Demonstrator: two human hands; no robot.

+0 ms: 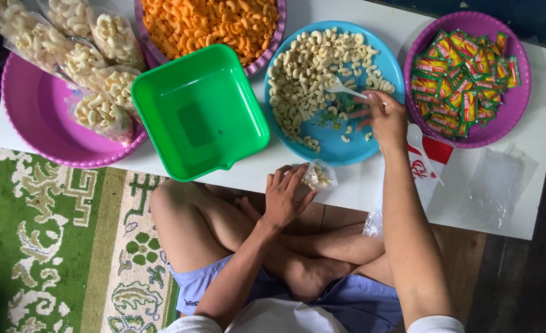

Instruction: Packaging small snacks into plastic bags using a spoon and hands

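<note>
So from my head cam, my right hand (pixel 385 118) is over the blue tray (pixel 381 65) of pale macaroni crackers (pixel 304 74), fingers pinched around the handle of a white plastic spoon (pixel 342 88) whose bowl sits in the crackers. My left hand (pixel 285 197) is down at the near edge of the white table (pixel 544 80), fingers curled around a small clear bag (pixel 320 175) with a few pale crackers in it, holding it right at the table edge, just below the blue tray.

Next to the blue tray on the left is an empty green square tub (pixel 162 98). Behind it there's a purple tray of orange crackers (pixel 208 24). Far left, a big purple tray (pixel 36 117) holds several filled clear bags of pale crackers (pixel 91 68). On the right, another purple tray (pixel 519 102) is piled with little red, green and yellow sachets (pixel 461 77). A second white spoon (pixel 422 148) lies on the table just beside my right wrist, and some empty clear bags (pixel 498 182) sit further right. I'm cross-legged on the floor, green patterned rug (pixel 45 246) on the left.
</note>
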